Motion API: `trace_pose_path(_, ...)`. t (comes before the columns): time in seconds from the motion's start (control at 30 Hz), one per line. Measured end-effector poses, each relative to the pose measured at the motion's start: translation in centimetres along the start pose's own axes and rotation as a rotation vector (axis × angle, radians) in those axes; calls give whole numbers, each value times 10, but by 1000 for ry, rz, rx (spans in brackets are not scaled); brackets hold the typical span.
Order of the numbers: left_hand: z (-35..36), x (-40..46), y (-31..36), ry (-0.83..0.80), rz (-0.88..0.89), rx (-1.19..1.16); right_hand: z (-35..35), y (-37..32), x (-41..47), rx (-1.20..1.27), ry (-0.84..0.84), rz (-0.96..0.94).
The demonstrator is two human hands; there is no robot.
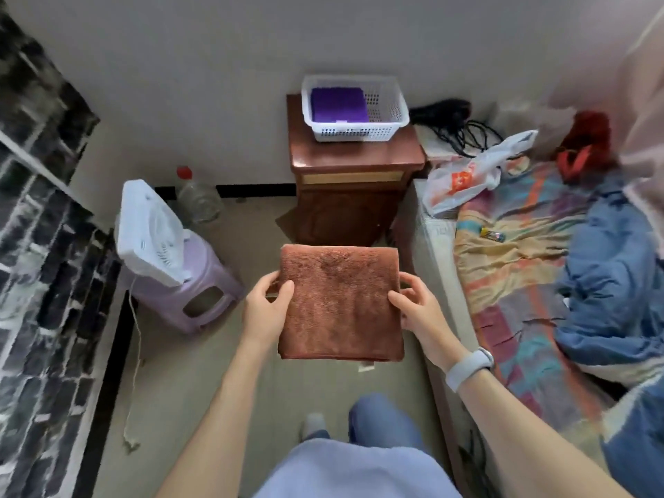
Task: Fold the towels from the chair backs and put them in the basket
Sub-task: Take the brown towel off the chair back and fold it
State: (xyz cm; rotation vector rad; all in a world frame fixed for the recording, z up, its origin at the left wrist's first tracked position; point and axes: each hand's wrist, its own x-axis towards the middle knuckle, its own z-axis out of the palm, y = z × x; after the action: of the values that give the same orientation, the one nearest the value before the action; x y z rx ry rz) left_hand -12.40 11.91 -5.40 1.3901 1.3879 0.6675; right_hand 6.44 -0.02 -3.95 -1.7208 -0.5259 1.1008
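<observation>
You hold the folded rust-brown terry towel flat in the air in front of you — your left hand grips its left edge, your right hand pinches the right edge, thumbs on top. Ahead, the white perforated plastic basket sits on the dark wooden bench — a folded purple towel lies inside it.

**Where things stand**

The basket sits on the nightstand, with a folded towel inside it. A fan rests on a stool to the left; the bed lies right.
</observation>
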Motion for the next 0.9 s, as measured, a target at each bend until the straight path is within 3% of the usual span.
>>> trace_pose_path(0.2,60,125,56,-79,15,-22,-29,-46,130,56,44,-13)
trace_pose_path(0.5,158,313,135,7,-67,-28,-65,-134,353,31,11,-27)
trace_pose_path(0.9,208,533,173,-10,-176,118,-33,-205,571,-92,-23,-20)
